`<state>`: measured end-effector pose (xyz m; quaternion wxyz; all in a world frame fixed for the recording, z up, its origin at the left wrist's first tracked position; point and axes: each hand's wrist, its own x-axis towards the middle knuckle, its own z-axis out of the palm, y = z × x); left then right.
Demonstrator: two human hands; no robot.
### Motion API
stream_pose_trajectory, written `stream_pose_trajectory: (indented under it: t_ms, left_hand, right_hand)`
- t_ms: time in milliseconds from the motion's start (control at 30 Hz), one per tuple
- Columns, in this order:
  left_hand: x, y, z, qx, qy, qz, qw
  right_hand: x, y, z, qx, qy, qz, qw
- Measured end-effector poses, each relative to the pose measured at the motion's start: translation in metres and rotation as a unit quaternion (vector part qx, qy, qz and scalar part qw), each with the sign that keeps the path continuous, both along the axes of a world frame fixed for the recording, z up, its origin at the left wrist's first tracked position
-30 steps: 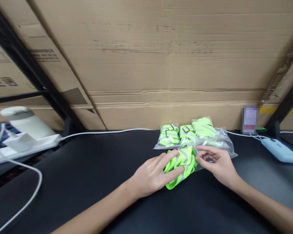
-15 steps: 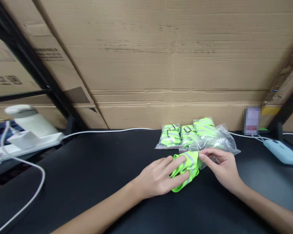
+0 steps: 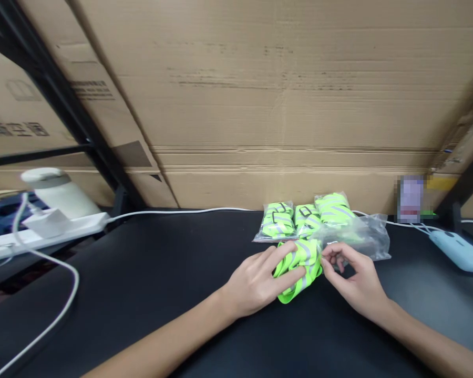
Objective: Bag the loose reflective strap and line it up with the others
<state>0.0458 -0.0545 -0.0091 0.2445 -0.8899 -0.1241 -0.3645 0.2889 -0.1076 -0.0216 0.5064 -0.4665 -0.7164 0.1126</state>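
Observation:
A folded bundle of neon-green reflective strap (image 3: 301, 281) with silver stripes lies on the black tabletop. My left hand (image 3: 262, 278) is closed over its left side, fingers spread across the top. At its right edge, the thumb and index finger of my right hand (image 3: 350, 275) pinch the mouth of a clear plastic bag (image 3: 372, 239); the fingertips touch or nearly touch the strap. The bag's body lies crumpled behind my right hand. Just beyond are a bagged strap (image 3: 278, 219) with a black buckle, another buckled strap (image 3: 306, 219) and a larger green bundle (image 3: 333, 207).
At the left, a white power strip (image 3: 74, 231) carries a plugged-in adapter, with a pale bottle (image 3: 63, 194) behind it. A white cable (image 3: 189, 211) runs along the cardboard wall (image 3: 260, 105). On the right lies a light blue power bank (image 3: 459, 252) near a blurred-out upright item (image 3: 410, 199).
The view has shifted slightly. My left hand keeps its hold on the strap bundle. The plastic bag lies flatter to the right, and my right hand's fingers have curled a little differently at the bundle's edge.

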Motion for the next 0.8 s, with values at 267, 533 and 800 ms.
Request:
stream_pose_trajectory:
  t_ms: [267,533,800]
  left_hand:
    - [-0.0004,0.0000,0.0003,-0.009,-0.008,0.002,1.000]
    - [-0.0035,0.0039,-0.0060,-0.053,-0.004,0.002,0.999]
    - [-0.0027,0.0004,-0.0044,-0.034,-0.024,-0.033,0.999]
  right_hand:
    - [-0.0003,0.0018,-0.0050,-0.041,0.040,0.001,0.998]
    - [0.0082,0.0027,-0.0028,-0.082,-0.091,-0.017,0.992]
    - [0.0068,0.0007,0.0019,-0.027,-0.084,0.048,0.995]
